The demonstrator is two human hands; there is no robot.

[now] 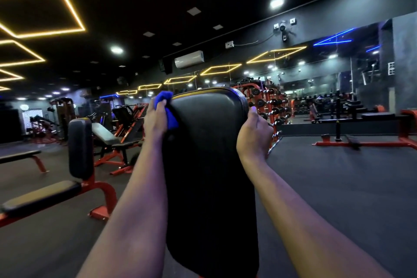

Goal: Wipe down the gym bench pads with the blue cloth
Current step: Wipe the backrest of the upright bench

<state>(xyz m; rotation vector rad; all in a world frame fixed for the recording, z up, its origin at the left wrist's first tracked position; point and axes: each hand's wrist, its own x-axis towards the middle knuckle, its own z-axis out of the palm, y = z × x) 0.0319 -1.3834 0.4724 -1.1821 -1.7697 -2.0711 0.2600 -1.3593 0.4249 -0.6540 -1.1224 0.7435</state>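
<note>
Up at the top left edge of the near back pad (209, 142), the left grip (155, 117) clenches the blue cloth (163, 97) against it. The right grip (255, 135) clasps the right edge, steadying. Looks mid-wipe: the lower pad and the benches (80, 146) further left likely remain.

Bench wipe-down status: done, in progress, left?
Done: nothing provable; no wipe marks show. In hand: left hand holds the blue cloth on the top-left edge of the upright pad while right hand grips its right edge. Left: likely this pad's face and the neighbouring bench pads, whose state I cannot tell.
</note>
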